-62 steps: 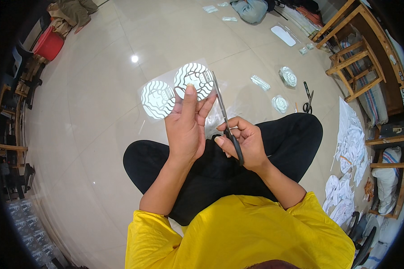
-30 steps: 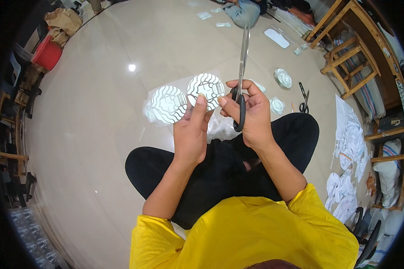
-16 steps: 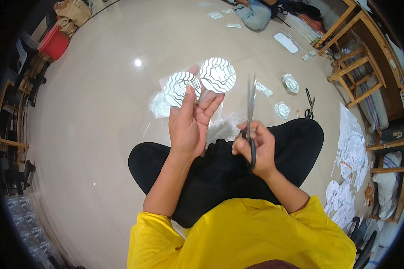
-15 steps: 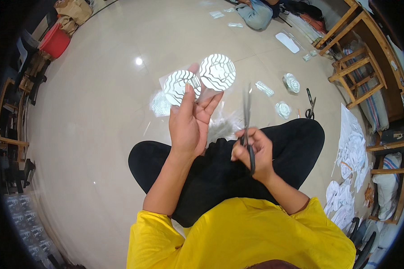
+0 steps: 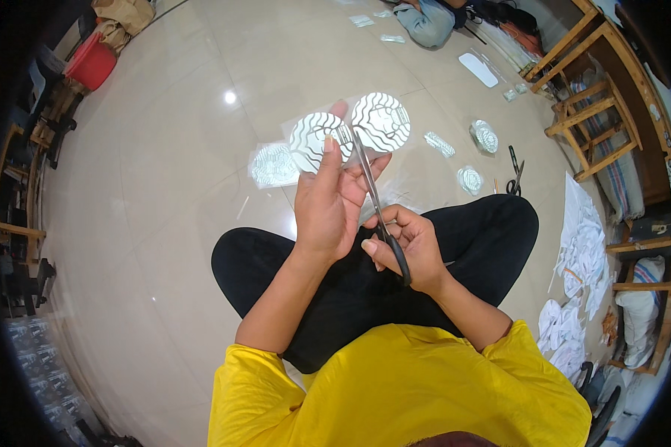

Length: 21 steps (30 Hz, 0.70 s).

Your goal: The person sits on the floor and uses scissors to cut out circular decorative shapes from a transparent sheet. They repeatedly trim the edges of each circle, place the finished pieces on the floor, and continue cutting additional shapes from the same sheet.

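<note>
In my left hand is a clear film sheet carrying two round silver wavy-patterned stickers, a left one and a right one. My thumb presses on the left sticker, with the fingers behind the film. My right hand is closed around the black handles of a pair of scissors. Their blades point away from me and reach the film in the gap between the two circles. Whether the film is cut there I cannot tell. Beyond my left hand, similar silver patterned pieces lie on the floor.
Right of my knees lie another pair of scissors, a round silver stack, a smaller round pile and a narrow bundle. White scraps spread farther right, near a wooden stool. A red bucket stands far left.
My right hand has brought the scissors left, so the blades now meet the film between the circles. My left hand has shifted slightly right with the sheet, uncovering more of the floor pieces.
</note>
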{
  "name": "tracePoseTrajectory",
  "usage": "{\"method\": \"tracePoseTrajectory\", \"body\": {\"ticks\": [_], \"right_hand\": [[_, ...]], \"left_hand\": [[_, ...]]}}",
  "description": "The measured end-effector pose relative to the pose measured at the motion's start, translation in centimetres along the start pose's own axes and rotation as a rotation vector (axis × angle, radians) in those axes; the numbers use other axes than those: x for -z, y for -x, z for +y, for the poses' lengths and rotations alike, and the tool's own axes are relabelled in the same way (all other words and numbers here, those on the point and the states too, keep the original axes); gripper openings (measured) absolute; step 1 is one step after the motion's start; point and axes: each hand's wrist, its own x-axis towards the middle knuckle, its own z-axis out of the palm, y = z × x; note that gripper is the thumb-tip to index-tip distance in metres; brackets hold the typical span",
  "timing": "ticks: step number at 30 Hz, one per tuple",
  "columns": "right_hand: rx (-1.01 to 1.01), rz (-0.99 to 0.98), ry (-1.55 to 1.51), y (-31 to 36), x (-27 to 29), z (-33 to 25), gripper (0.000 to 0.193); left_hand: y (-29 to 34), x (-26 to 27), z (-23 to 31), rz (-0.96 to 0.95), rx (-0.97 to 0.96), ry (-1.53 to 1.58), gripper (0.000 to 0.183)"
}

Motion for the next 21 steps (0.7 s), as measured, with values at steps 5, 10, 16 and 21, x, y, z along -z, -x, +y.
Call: {"method": "tracePoseTrajectory", "body": {"ticks": [5,10,16,21], "right_hand": [[0.01,0.0,0.007,-0.41,-0.07,-0.14,0.031],[0.02,0.007,0.025,-0.49,-0.15,-0.45,0.031],[0.032,-0.001,-0.005,-0.32,-0.19,-0.46,0.031],[0.018,0.022,0.04,-0.35,-0.42,-0.82,0.028]], "left_hand": [[0.25,-0.18,0.11,0.003,-0.006,-0.006,0.051],[0.24,-0.08,0.09,-0.014,-0.001,0.002,0.052],[0.27,-0.05,0.04,-0.016,-0.009,0.007,0.051],[0.33,-0.25,0.0,-0.006,-0.025,0.001,0.05]]}}
